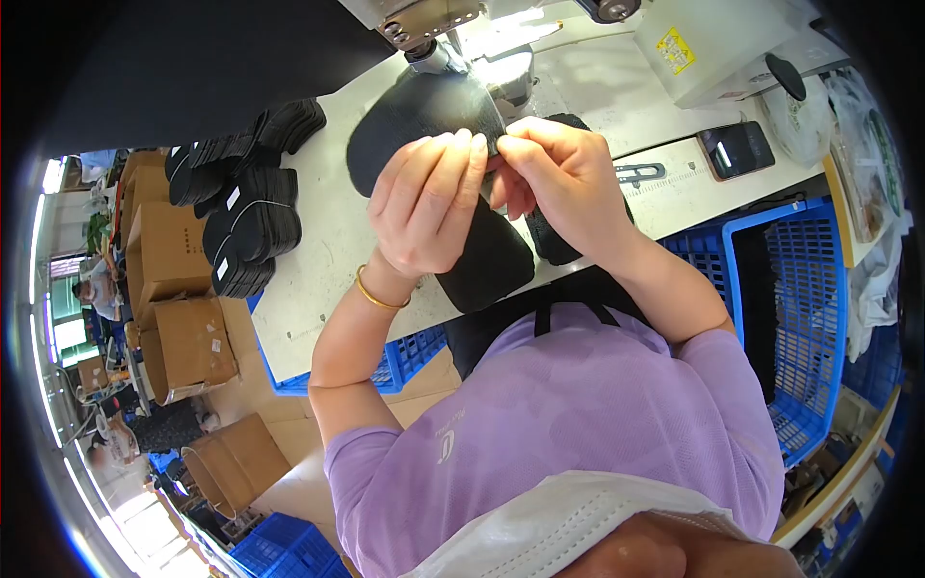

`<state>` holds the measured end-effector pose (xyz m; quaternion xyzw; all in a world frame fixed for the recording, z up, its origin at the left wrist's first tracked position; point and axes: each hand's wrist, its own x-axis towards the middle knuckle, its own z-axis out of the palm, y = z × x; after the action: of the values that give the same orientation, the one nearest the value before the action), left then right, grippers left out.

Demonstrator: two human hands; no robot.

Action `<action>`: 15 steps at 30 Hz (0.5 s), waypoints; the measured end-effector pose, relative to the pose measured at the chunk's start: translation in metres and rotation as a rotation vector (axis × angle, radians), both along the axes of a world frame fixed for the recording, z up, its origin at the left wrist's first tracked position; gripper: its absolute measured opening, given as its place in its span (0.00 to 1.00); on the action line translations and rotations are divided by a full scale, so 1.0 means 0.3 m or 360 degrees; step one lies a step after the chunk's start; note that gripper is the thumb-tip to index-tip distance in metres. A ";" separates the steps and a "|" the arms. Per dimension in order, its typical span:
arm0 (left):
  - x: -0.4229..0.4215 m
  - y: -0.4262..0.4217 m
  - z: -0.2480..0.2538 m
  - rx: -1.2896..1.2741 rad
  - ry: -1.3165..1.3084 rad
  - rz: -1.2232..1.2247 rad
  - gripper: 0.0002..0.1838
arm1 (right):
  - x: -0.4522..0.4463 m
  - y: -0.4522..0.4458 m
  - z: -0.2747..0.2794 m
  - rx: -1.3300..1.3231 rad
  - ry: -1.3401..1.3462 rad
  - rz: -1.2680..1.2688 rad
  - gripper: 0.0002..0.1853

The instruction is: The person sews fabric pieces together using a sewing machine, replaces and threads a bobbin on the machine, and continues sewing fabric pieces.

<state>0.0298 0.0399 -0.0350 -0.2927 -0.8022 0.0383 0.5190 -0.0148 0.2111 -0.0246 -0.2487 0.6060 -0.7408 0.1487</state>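
Note:
A black insole-shaped piece (405, 120) lies under the head of a sewing machine (429, 29). My left hand (429, 197), with a gold bangle at the wrist, has its fingers pressed together on the near edge of that piece. Beside it my right hand (554, 173) pinches the same piece's edge at its right corner, thumb against forefinger. The two hands nearly touch. Below them, another black piece (489, 258) rests at the table's front edge, and one more (554, 234) lies partly under my right hand.
Bundles of black pieces (252, 217) are stacked on the left of the white table (299, 318). A phone (735, 150) lies to the right. Blue crates (814, 318) stand at the right, cardboard boxes (171, 241) on the far left. Other people (101, 289) are in the background.

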 end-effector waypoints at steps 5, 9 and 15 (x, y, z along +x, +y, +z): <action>-0.033 -0.016 0.026 -0.0051 0.0018 0.0036 0.15 | -0.043 -0.029 -0.016 -0.0115 -0.0140 0.0053 0.14; -0.064 -0.043 0.041 -0.0069 0.0016 0.0008 0.16 | -0.070 -0.056 -0.020 -0.0184 -0.0159 0.0052 0.13; -0.120 -0.080 0.046 -0.0049 0.0051 -0.0069 0.17 | -0.077 -0.064 -0.032 -0.0208 -0.0167 0.0098 0.12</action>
<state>-0.0063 0.0161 -0.0212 -0.3173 -0.7866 0.0442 0.5279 -0.0379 0.1919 -0.0342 -0.2373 0.5398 -0.7859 0.1864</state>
